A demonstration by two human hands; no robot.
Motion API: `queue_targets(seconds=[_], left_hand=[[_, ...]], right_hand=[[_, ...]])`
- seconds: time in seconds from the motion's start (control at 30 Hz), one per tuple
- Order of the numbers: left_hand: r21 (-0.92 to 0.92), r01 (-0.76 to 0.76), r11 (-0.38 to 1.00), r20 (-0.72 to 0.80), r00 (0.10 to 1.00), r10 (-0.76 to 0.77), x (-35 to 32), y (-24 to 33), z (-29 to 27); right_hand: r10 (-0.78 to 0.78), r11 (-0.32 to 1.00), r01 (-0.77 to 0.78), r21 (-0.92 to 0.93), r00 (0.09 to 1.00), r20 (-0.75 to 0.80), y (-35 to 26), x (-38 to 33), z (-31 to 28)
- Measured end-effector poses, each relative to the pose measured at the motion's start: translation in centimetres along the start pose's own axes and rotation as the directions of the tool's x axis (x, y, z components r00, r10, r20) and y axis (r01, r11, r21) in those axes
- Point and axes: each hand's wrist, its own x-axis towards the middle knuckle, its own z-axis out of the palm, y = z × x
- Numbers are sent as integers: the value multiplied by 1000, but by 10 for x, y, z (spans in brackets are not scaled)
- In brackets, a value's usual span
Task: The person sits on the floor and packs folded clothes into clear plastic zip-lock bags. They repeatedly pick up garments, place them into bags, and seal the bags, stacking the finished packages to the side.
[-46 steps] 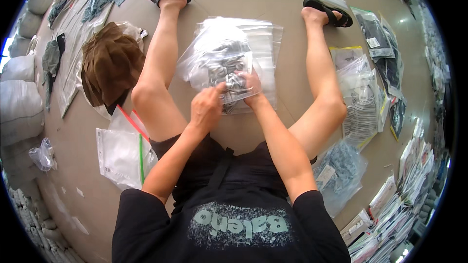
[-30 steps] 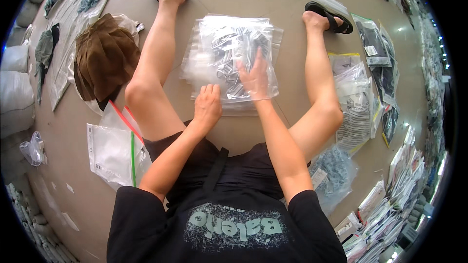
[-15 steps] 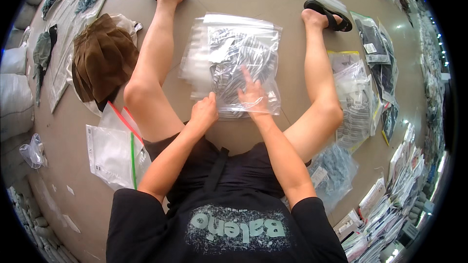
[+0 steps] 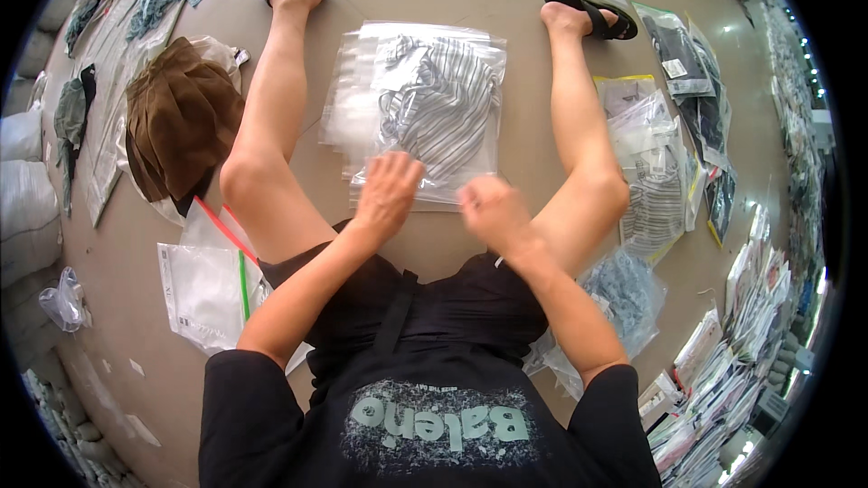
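Observation:
Between my legs on the floor lies a clear plastic bag (image 4: 484, 140) with a folded striped garment (image 4: 434, 113) inside, on top of several other clear bags (image 4: 342, 113) that stick out to the left. Over the bag's near edge, toward its left side, my left hand (image 4: 389, 192) rests palm down, its fingers stretched out and lying on the plastic. At the near right corner my right hand (image 4: 497, 215) is closed, fingers curled and slightly blurred. Anything between its fingertips is hidden.
A brown pleated skirt (image 4: 181, 122) and zip bags with red and green strips (image 4: 242, 285) lie left of my leg. Bagged garments (image 4: 653, 190) and a bag of light blue cloth (image 4: 619, 294) lie right. A pile of packages (image 4: 723, 380) stands farther right.
My right hand has lifted off the garment, moved nearer to me and curled closed. My left hand has shifted up onto the bag's edge and flattened. The garment appears smoother and spread differently.

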Motion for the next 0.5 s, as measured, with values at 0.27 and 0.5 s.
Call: queue_targets(seconds=[0.27, 0.5], left_hand=[[31, -102, 994, 497, 865, 73, 4, 14, 49], [-274, -303, 913, 134, 928, 349, 11, 54, 64]], right_hand=[[219, 932, -318, 172, 875, 433, 75, 17, 11], [152, 866, -375, 330, 827, 541, 84, 30, 21]])
